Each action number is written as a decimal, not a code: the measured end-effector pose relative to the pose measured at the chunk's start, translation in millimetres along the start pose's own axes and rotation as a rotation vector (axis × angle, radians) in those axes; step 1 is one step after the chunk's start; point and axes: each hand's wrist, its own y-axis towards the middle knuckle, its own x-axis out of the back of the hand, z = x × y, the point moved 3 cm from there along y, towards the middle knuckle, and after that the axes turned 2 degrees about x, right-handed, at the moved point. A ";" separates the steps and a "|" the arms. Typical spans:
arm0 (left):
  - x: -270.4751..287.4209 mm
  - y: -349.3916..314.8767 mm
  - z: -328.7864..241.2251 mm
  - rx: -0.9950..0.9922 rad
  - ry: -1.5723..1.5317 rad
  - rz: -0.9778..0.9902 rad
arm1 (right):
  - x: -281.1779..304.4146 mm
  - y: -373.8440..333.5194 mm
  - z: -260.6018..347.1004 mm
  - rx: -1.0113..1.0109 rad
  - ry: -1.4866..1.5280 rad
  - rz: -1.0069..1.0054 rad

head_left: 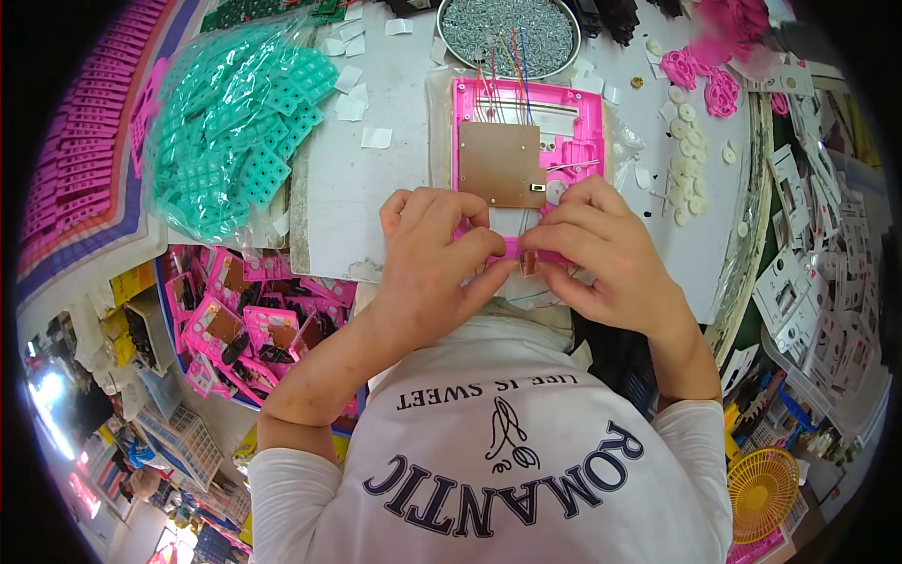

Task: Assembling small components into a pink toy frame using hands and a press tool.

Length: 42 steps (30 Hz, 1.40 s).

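Note:
A pink plastic housing (592, 103) lies on the table in front of me, with a large brown circuit board (498, 162) inside. Red, yellow and blue wires run from the board's far edge. At the housing's near edge, my right hand (601, 258) pinches a small brown circuit board (529, 262) between thumb and fingers. Thin wires lead toward it from inside the housing. My left hand (432, 249) is closed beside it, thumb and forefinger tips close together next to the small board. Whatever sits between those left fingertips is hidden.
Beyond the housing stands a round tray (442, 38) of small screws. A clear bag of teal keypads (244, 132) lies left. White round parts (689, 155) and pink coiled cords (721, 92) lie right. Lower left, a tub holds pink assemblies (225, 324); a yellow basket (763, 493) stands lower right.

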 end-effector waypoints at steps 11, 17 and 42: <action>20.1 -3.7 5.3 0.070 0.019 -0.138 | -12.7 19.9 0.2 0.102 0.002 0.409; 20.8 4.0 5.8 0.087 -0.004 -0.095 | 7.4 34.2 -21.7 -0.097 0.120 0.227; 1.8 33.2 21.6 0.090 -0.245 -0.025 | -6.4 26.0 -31.1 -0.690 0.837 -0.057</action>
